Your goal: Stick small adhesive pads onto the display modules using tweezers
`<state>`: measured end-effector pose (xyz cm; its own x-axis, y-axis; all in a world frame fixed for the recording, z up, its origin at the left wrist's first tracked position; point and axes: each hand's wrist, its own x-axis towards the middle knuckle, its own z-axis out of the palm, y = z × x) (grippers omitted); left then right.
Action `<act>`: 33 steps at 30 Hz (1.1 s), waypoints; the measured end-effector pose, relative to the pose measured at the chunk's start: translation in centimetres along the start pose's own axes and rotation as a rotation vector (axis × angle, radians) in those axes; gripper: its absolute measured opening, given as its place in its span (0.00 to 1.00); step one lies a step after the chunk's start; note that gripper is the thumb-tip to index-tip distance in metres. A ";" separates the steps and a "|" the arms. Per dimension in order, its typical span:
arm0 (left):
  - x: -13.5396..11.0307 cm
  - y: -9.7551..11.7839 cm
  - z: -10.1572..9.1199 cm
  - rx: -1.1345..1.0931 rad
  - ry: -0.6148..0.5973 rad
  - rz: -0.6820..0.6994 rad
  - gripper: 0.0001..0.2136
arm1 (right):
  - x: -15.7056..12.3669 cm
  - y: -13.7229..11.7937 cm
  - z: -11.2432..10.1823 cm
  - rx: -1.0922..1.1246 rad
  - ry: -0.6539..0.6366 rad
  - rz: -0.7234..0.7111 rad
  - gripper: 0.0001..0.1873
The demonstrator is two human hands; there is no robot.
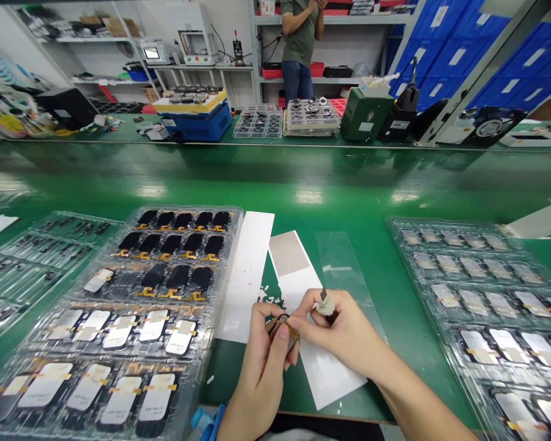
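My left hand [265, 370] is closed on a small dark-edged display module [282, 323], much of it hidden by my fingers. An orange-gold flex strip [294, 332] shows at its side. My right hand [337, 327] pinches at the module's edge with thumb and forefinger. Tucked in its curled fingers is a small tool with a pale, fuzzy wrap [325, 305] and a dark flat tip; its exact kind I cannot make out. Below my hands lie a white sheet [333, 376] with a grey-beige patch [289, 254] and small white scraps [270, 297].
At left, a clear tray [232, 236] carries rows of black and silver-backed display modules. Another clear tray [408, 275] with silver-backed modules stands at right. A white paper strip [243, 275] and clear film [344, 263] lie between them. Beyond a raised shelf, a person [298, 43] stands.
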<state>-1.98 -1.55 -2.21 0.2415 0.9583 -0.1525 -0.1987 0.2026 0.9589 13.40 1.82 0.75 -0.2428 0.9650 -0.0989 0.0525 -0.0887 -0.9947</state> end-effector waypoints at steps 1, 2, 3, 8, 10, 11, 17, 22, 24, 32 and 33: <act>0.0 0.0 0.0 0.001 -0.008 0.001 0.16 | 0.0 0.0 0.0 0.008 -0.002 0.011 0.12; 0.1 0.0 0.0 0.006 -0.014 0.003 0.16 | 0.0 0.1 0.0 0.018 -0.004 0.022 0.12; 0.1 0.0 0.0 0.013 -0.018 0.006 0.16 | -0.1 0.1 0.0 0.026 -0.004 0.033 0.13; 0.3 -0.2 0.0 0.033 0.005 0.002 0.17 | -0.1 0.3 0.2 -0.016 0.013 0.030 0.14; 0.3 -0.4 0.0 0.041 0.015 0.004 0.16 | 0.0 0.1 -0.1 -0.041 0.011 0.012 0.14; 0.3 -0.4 -0.1 0.053 0.008 0.008 0.14 | 0.1 0.0 -0.4 -0.058 0.011 -0.013 0.14; 0.9 0.4 0.2 0.540 -0.091 0.132 0.06 | 1.8 -0.3 -3.5 -0.282 0.376 -0.248 0.25; 2.3 0.8 1.0 0.921 -0.183 0.286 0.08 | 4.2 1.1 -5.1 -0.333 0.509 -0.231 0.28; 2.6 0.6 1.1 1.007 -0.209 0.309 0.07 | 4.9 1.6 -5.3 -0.346 0.518 -0.233 0.29; 3.0 0.2 0.9 1.129 -0.201 0.388 0.06 | 6.0 3.5 -5.1 -0.185 0.417 -0.241 0.25; 3.0 0.2 0.9 1.135 -0.198 0.385 0.06 | 6.2 3.9 -5.1 -0.157 0.405 -0.242 0.25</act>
<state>-0.44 1.22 -2.28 0.5104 0.8496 0.1330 0.6314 -0.4753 0.6127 17.02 8.69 -3.63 0.1279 0.9745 0.1846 0.1942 0.1579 -0.9682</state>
